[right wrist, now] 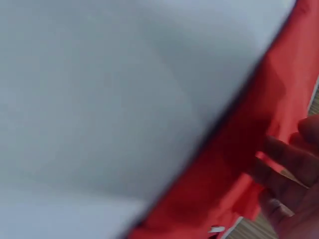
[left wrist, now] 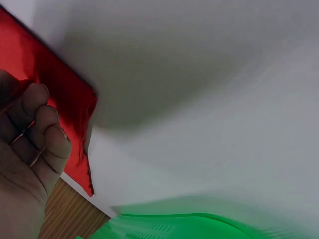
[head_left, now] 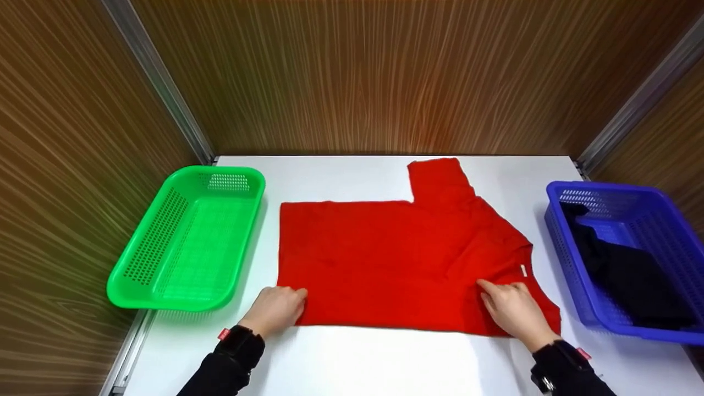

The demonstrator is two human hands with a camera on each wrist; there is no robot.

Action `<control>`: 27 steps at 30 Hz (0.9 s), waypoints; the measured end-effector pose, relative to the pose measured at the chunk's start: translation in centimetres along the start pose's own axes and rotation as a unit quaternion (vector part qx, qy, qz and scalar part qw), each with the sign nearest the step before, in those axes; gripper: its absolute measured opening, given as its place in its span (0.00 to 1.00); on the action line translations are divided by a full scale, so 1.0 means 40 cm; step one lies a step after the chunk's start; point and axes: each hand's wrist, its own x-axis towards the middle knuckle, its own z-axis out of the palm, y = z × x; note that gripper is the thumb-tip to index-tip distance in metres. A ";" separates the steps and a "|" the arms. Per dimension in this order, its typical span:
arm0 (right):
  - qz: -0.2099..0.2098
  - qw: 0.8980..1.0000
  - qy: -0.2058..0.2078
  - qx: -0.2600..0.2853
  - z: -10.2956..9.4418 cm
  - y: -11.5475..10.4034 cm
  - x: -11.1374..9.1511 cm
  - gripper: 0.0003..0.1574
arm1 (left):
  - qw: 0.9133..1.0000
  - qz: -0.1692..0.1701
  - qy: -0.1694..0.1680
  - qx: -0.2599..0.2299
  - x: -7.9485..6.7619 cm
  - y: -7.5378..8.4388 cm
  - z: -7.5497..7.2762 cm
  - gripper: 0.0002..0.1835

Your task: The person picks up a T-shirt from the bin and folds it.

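A red T-shirt lies spread sideways on the white table, its hem at the left and its neckline with a small white label at the right. One short sleeve points to the far side; the near side forms a long straight edge. At the near hem corner my left hand pinches the cloth, with red fabric between thumb and forefinger in the left wrist view. My right hand rests its loosely extended fingers on the shirt near the neckline, beside some creases.
A green basket stands to the left of the shirt. To the right, a blue basket holds folded black cloth. Wood-patterned panels with metal edge strips border the white table at the back and sides.
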 end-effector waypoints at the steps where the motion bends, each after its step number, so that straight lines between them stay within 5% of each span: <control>1: -0.001 1.000 0.004 -0.005 -0.003 0.000 0.014 0.19 | 1.000 0.003 0.011 0.006 0.004 0.001 0.001 0.10; 7: -0.003 0.998 0.058 0.014 0.000 0.013 0.123 0.20 | 0.998 -0.017 0.063 0.019 0.039 0.002 0.027 0.06; 12: -0.053 0.998 -0.024 0.004 0.030 0.025 0.191 0.33 | 0.997 -0.058 0.042 -0.011 0.067 -0.001 0.049 0.17; 15: -0.109 0.992 -0.044 -0.055 0.056 0.039 0.200 0.23 | 0.997 -0.069 0.029 -0.028 0.075 0.000 0.057 0.17; 21: -0.173 0.981 0.033 -0.079 0.057 0.070 0.162 0.03 | 0.997 -0.065 0.033 -0.032 0.077 0.003 0.063 0.16; 24: -0.147 0.987 0.015 -0.057 0.041 0.075 0.132 0.09 | 0.997 -0.068 0.032 -0.027 0.076 0.001 0.061 0.15; 27: -0.078 0.996 -0.014 -0.049 0.027 0.068 0.118 0.15 | 0.997 -0.071 0.029 -0.024 0.075 -0.002 0.057 0.15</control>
